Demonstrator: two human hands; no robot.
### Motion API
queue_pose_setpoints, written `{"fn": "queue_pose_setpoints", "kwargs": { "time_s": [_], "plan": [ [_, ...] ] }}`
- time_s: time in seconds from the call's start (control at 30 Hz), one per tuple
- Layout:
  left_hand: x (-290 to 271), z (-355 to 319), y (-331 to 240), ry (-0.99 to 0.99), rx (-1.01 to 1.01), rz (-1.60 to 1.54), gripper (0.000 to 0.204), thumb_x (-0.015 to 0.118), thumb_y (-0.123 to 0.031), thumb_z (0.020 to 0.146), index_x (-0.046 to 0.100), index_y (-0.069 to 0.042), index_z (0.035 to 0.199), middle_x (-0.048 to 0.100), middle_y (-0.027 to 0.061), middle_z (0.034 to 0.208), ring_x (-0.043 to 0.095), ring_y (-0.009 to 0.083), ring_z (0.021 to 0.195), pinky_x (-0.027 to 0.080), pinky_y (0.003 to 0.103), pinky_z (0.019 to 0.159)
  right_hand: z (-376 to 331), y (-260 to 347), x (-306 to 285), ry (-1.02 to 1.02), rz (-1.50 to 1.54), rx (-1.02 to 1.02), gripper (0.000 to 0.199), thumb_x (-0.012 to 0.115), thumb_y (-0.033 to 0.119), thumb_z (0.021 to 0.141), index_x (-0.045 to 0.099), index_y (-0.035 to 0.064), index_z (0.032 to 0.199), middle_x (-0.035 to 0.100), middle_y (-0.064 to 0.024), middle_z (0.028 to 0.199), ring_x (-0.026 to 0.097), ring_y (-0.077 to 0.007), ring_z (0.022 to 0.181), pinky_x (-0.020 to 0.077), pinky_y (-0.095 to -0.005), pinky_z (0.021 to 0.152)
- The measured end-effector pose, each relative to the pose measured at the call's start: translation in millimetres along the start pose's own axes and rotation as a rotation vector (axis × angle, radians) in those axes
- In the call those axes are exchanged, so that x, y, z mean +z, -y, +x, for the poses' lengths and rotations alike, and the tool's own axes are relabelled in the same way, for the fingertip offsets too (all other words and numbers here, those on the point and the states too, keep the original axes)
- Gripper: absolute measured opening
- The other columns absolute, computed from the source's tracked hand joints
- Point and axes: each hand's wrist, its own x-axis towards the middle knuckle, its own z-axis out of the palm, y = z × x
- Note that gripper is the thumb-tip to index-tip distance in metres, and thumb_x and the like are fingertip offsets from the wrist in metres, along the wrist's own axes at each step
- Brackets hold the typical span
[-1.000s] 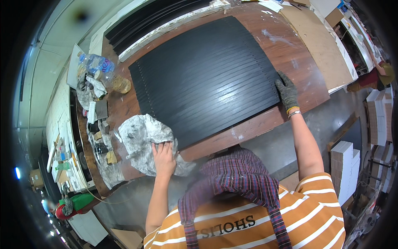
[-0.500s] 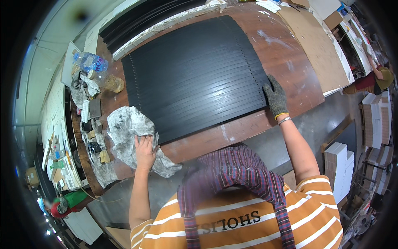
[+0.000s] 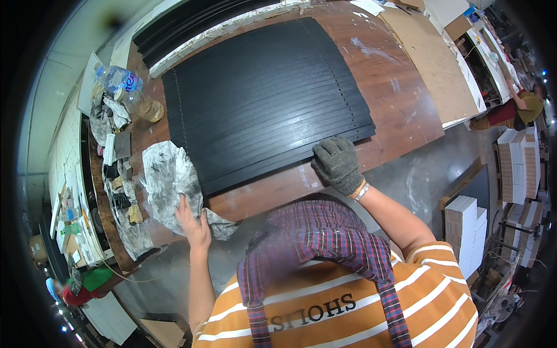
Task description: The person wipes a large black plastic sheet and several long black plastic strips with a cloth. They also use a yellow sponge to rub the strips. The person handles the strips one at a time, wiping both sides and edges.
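Several black slats (image 3: 261, 104) lie side by side as a flat panel, with a row of small holes near each end. My right hand (image 3: 337, 165), in a dark grey knit glove, is at the panel's near edge toward its right end. Its fingers are bent together over the nearest slat, and the fingertips are hidden. My left hand (image 3: 194, 225) is bare and rests on a crumpled, black-smudged white cloth (image 3: 168, 174) at the panel's near left corner. Its fingers are stretched out and the thumb stands apart.
The slats lie on a brown wooden table (image 3: 400, 87). A plastic bottle (image 3: 122, 78) and a jar of yellowish liquid (image 3: 151, 109) stand left, above small blocks and rags. More black strips (image 3: 191, 29) lie beyond. White stacked boards (image 3: 464, 232) stand right; other people are at both sides.
My right hand has moved left and nearer, from the panel's right end to its near edge, and its fingers have bent. My left hand has slid slightly nearer on the cloth.
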Motion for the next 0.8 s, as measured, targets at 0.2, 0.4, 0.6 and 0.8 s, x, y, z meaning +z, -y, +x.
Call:
{"fn": "queue_pose_setpoints", "kwargs": {
  "time_s": [0.2,0.4,0.6,0.8],
  "plan": [
    [-8.1,-15.5,-10.3,-0.095,-0.185,-0.129,0.062,0.062,-0.013,0.097,0.036,0.007,0.151,0.040,0.0220,0.157,0.032,0.0398,0.148,0.015,0.051,0.124,0.8,-4.3,7.2,0.038,-0.110,-0.039,0.016,0.067,0.014,0.074,0.059,0.0119,0.088,0.054,-0.0069,0.083,0.056,-0.0289,0.081,0.0462,-0.0440,0.072],
    [-25.4,-21.8,-6.4,-0.160,-0.280,-0.163,0.063,0.062,-0.014,0.098,0.036,0.010,0.150,0.043,0.0272,0.153,0.037,0.0406,0.145,0.024,0.046,0.122,2.9,1.8,8.1,0.103,-0.176,-0.135,0.017,0.070,0.021,0.076,0.063,0.0125,0.089,0.057,-0.0065,0.085,0.058,-0.0270,0.082,0.0474,-0.0420,0.071],
    [-27.3,9.9,-85.5,-0.054,-0.148,-0.068,0.056,0.062,-0.023,0.099,0.047,0.013,0.139,0.057,0.0313,0.134,0.057,0.0428,0.122,0.039,0.048,0.110,10.4,30.5,-26.0,0.554,0.087,0.126,0.033,0.074,0.036,0.083,0.067,0.0085,0.098,0.061,-0.0135,0.099,0.062,-0.0343,0.090,0.0501,-0.0467,0.077],
    [14.1,41.3,-155.6,0.328,0.729,0.010,0.046,0.072,-0.022,0.078,0.066,-0.015,0.123,0.063,0.0038,0.133,0.053,0.0247,0.132,0.036,0.058,0.114,23.1,61.1,-72.8,0.961,0.314,0.364,0.068,0.083,0.060,0.071,0.070,0.0022,0.105,0.071,-0.0217,0.095,0.069,-0.0403,0.089,0.0533,-0.0476,0.077]
  ]
}}
